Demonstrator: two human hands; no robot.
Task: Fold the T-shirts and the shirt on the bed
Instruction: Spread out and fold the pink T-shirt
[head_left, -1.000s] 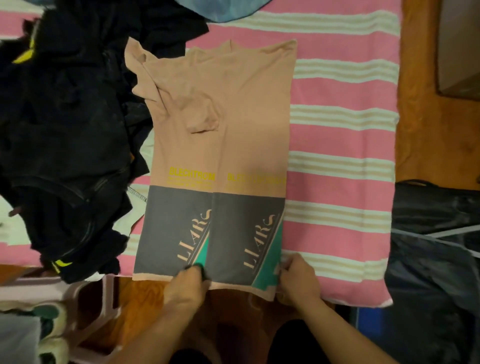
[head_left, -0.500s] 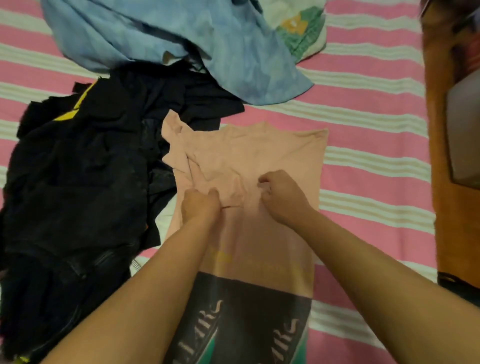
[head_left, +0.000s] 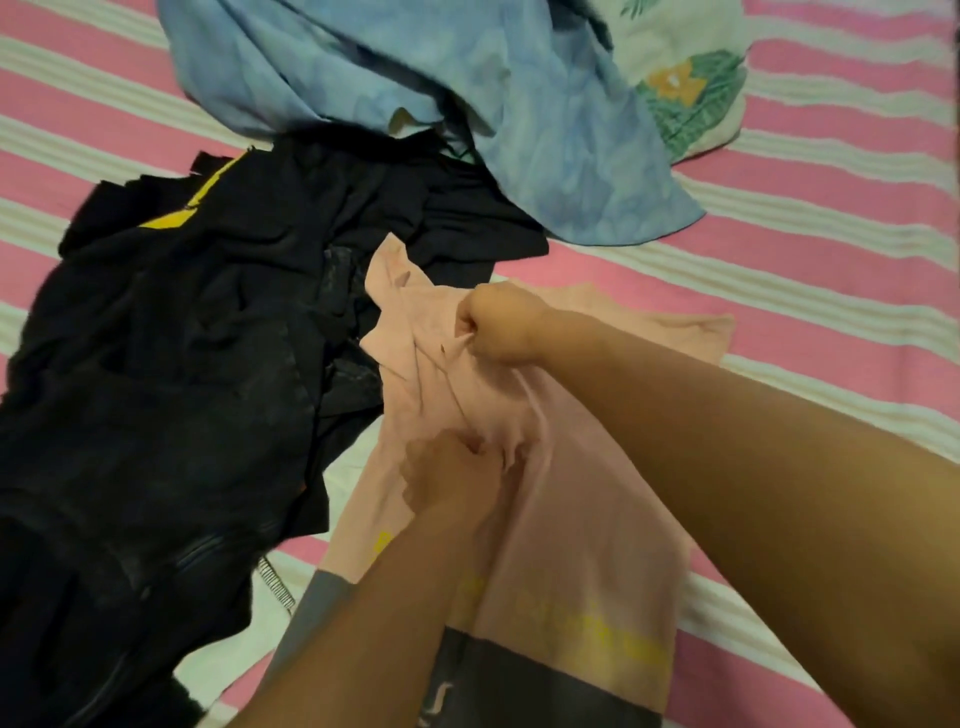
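Since half a second ago, the right hand (head_left: 498, 325) has moved up toward the collar end of the pink T-shirt (head_left: 582, 493), and the left hand (head_left: 452, 475) stays lower, near the middle. Both hands pinch bunched cloth of the sleeve fold. The T-shirt lies lengthwise on the striped bed cover (head_left: 831, 270), beside a black pile of clothes (head_left: 171, 389). A blue shirt (head_left: 467, 93) lies farther up, partly over the black pile.

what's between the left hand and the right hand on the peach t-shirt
In the head view, only bunched peach T-shirt fabric, its sleeve area, runs between the left hand and the right hand. Both grip it; nothing else lies there.
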